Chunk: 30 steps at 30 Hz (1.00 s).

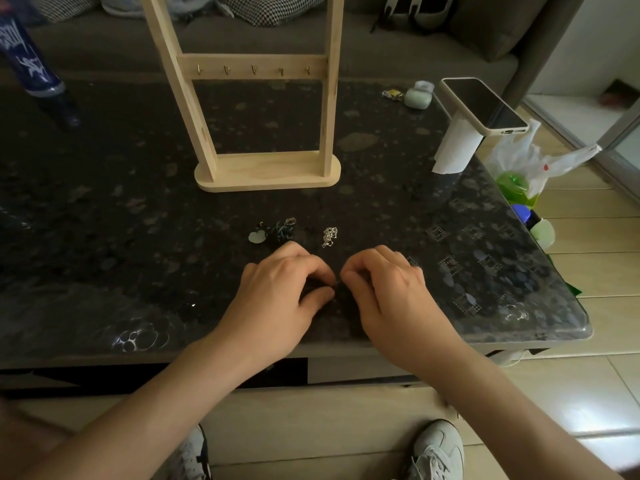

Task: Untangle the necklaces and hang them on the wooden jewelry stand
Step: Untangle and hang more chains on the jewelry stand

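Home living room, grey sofa (381,53) with patterned cushions (270,8), dark stone coffee table (104,202), tiled floor (588,271)

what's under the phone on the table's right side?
The phone lies screen-up on a white paper roll that stands on the dark table. The phone covers the roll's top, so how it rests there cannot be seen.

Pale wood stand (266,171); dark speckled table (104,202); silver chain (329,236) (pendant (257,236) pale green).

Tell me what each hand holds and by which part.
Cannot be told: left hand and right hand curl fingertip to fingertip over the dark table; anything in their grip is hidden.
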Each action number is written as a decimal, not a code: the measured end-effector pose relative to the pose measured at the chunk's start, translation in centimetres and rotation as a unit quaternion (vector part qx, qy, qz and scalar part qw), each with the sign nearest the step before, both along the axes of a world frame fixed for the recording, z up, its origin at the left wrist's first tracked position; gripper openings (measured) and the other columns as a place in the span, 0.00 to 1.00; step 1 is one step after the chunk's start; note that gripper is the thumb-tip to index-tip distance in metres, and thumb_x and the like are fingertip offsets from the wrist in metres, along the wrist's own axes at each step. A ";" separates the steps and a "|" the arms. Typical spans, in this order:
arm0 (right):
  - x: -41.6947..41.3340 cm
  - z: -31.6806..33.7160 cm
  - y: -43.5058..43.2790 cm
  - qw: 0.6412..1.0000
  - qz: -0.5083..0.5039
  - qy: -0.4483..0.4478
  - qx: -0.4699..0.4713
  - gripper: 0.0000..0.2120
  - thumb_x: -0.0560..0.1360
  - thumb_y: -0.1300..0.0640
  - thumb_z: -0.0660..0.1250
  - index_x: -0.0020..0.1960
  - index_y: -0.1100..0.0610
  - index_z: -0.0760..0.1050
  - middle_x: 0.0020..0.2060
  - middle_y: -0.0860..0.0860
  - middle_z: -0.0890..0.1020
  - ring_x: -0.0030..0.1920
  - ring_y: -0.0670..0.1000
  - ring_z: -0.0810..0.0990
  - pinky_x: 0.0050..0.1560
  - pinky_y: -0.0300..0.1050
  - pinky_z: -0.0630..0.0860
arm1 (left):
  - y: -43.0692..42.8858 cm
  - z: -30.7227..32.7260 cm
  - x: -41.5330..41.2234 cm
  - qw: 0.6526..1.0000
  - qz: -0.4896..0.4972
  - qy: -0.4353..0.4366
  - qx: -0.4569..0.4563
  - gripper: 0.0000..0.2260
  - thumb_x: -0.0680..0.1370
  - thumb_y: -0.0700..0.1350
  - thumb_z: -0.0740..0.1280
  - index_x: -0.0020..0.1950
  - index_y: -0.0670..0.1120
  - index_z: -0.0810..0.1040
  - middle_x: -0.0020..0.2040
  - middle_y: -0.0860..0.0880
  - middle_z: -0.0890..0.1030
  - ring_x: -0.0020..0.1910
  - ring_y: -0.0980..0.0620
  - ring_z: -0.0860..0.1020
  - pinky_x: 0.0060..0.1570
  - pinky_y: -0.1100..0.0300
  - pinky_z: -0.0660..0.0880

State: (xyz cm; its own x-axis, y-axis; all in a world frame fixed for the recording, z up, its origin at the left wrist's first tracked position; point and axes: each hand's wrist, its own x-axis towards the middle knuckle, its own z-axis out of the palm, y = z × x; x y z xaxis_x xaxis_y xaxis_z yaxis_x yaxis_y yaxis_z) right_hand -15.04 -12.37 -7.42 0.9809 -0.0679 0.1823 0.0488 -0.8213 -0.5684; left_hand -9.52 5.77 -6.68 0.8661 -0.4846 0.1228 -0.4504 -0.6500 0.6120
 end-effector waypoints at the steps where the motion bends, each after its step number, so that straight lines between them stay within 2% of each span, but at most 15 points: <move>1: 0.0 0.0 0.0 1.000 -0.001 0.000 0.001 0.07 0.86 0.55 0.63 0.53 0.49 0.79 0.49 0.44 0.77 0.51 0.51 0.75 0.59 0.56 0.71 | -0.1 0.1 0.0 1.000 0.000 0.003 -0.005 0.05 0.80 0.51 0.75 0.54 0.59 0.85 0.53 0.60 0.77 0.45 0.63 0.74 0.55 0.45 0.78; 3: 0.0 0.1 0.0 1.000 -0.001 -0.004 0.004 0.07 0.86 0.55 0.63 0.53 0.50 0.79 0.49 0.44 0.77 0.51 0.50 0.75 0.59 0.56 0.72 | -0.2 0.2 0.0 1.000 0.001 0.006 -0.017 0.03 0.80 0.51 0.75 0.52 0.59 0.85 0.51 0.60 0.78 0.42 0.63 0.74 0.52 0.47 0.78; 4: 0.0 0.1 0.0 1.000 0.001 -0.007 0.007 0.07 0.86 0.55 0.63 0.53 0.49 0.79 0.48 0.43 0.77 0.51 0.50 0.75 0.59 0.56 0.72 | -0.4 0.2 0.0 1.000 0.000 0.008 -0.022 0.03 0.80 0.51 0.74 0.52 0.59 0.85 0.50 0.60 0.78 0.41 0.64 0.74 0.50 0.51 0.77; 6: -0.1 0.0 -0.1 1.000 0.005 -0.015 0.017 0.06 0.86 0.55 0.64 0.52 0.49 0.79 0.47 0.42 0.76 0.50 0.49 0.75 0.58 0.56 0.73 | -0.5 0.4 -0.2 0.999 -0.003 0.017 -0.033 0.02 0.80 0.50 0.74 0.51 0.57 0.86 0.44 0.61 0.79 0.40 0.67 0.75 0.44 0.66 0.71; 8: 0.0 0.0 -0.2 0.999 0.008 -0.030 0.029 0.06 0.85 0.55 0.66 0.52 0.48 0.79 0.46 0.40 0.76 0.48 0.47 0.76 0.55 0.54 0.75 | -0.5 0.6 -0.2 0.997 -0.004 0.051 -0.052 0.02 0.81 0.48 0.74 0.51 0.55 0.86 0.39 0.65 0.80 0.35 0.65 0.76 0.36 0.72 0.69; 9: 0.1 0.1 -0.3 0.999 0.006 -0.036 0.037 0.05 0.84 0.56 0.67 0.51 0.48 0.80 0.45 0.39 0.77 0.47 0.44 0.76 0.53 0.50 0.75 | -0.5 0.7 -0.1 0.995 -0.005 0.071 -0.065 0.03 0.81 0.48 0.74 0.50 0.56 0.87 0.39 0.67 0.81 0.33 0.62 0.78 0.34 0.72 0.71; 11: 0.1 0.4 -0.3 0.997 -0.009 -0.039 0.063 0.04 0.82 0.57 0.69 0.51 0.49 0.82 0.44 0.39 0.79 0.44 0.43 0.78 0.48 0.36 0.72 | -0.5 0.8 0.1 0.991 -0.003 0.099 -0.087 0.03 0.81 0.49 0.74 0.50 0.58 0.87 0.41 0.64 0.84 0.34 0.57 0.81 0.34 0.68 0.76; 13: 0.0 0.8 -0.2 0.994 -0.028 -0.043 0.098 0.07 0.80 0.61 0.71 0.52 0.50 0.82 0.44 0.40 0.82 0.45 0.42 0.81 0.44 0.30 0.73 | -0.4 0.9 0.3 0.987 0.003 0.123 -0.104 0.04 0.81 0.49 0.74 0.49 0.58 0.87 0.42 0.61 0.85 0.34 0.57 0.82 0.37 0.64 0.80; 17: -0.4 1.6 0.1 0.986 -0.024 -0.064 0.150 0.14 0.73 0.67 0.73 0.52 0.52 0.76 0.41 0.43 0.82 0.43 0.47 0.82 0.40 0.33 0.75 | -0.2 0.7 0.8 0.980 0.006 0.155 -0.125 0.05 0.81 0.48 0.73 0.48 0.58 0.87 0.43 0.60 0.87 0.41 0.54 0.86 0.48 0.49 0.85; 20: -0.5 1.8 0.4 0.984 -0.002 -0.075 0.164 0.17 0.73 0.67 0.74 0.54 0.54 0.71 0.39 0.45 0.82 0.40 0.49 0.81 0.38 0.36 0.75 | -0.3 0.9 0.9 0.977 0.002 0.170 -0.132 0.06 0.81 0.47 0.73 0.47 0.57 0.87 0.43 0.60 0.87 0.45 0.56 0.86 0.52 0.47 0.84; 24: -0.4 1.6 0.6 0.981 0.009 -0.077 0.177 0.19 0.74 0.65 0.74 0.56 0.53 0.67 0.39 0.46 0.82 0.38 0.49 0.80 0.37 0.36 0.73 | -0.3 0.9 0.9 0.978 -0.014 0.163 -0.128 0.06 0.81 0.47 0.73 0.48 0.57 0.88 0.43 0.59 0.87 0.44 0.54 0.86 0.51 0.45 0.84; 26: -0.4 1.5 0.6 0.980 0.008 -0.079 0.184 0.20 0.74 0.65 0.74 0.57 0.53 0.66 0.38 0.45 0.82 0.37 0.48 0.79 0.36 0.36 0.73 | -0.2 1.0 0.9 0.982 -0.023 0.149 -0.117 0.06 0.82 0.49 0.72 0.48 0.57 0.87 0.43 0.59 0.87 0.41 0.52 0.86 0.47 0.47 0.84; 27: -0.3 1.5 0.6 0.979 0.008 -0.080 0.186 0.21 0.74 0.65 0.74 0.57 0.53 0.65 0.38 0.45 0.81 0.37 0.47 0.79 0.36 0.35 0.73 | -0.2 1.0 0.8 0.984 -0.026 0.138 -0.108 0.06 0.82 0.49 0.72 0.49 0.58 0.87 0.42 0.60 0.86 0.38 0.53 0.85 0.42 0.51 0.84; 30: -0.3 1.4 0.7 0.980 0.010 -0.076 0.185 0.22 0.74 0.65 0.74 0.57 0.52 0.64 0.38 0.45 0.81 0.37 0.47 0.79 0.36 0.35 0.73 | -0.4 1.3 0.6 0.990 -0.029 0.105 -0.085 0.06 0.82 0.48 0.71 0.47 0.57 0.87 0.37 0.62 0.83 0.27 0.57 0.77 0.28 0.67 0.72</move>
State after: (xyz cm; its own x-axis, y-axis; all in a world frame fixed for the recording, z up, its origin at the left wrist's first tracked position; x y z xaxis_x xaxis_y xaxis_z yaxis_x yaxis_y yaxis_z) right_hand -15.30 -11.69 -5.98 0.9458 -0.1378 0.2939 0.1708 -0.5587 -0.8116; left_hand -8.92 5.42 -5.33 0.8523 -0.5223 0.0270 -0.3354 -0.5063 0.7944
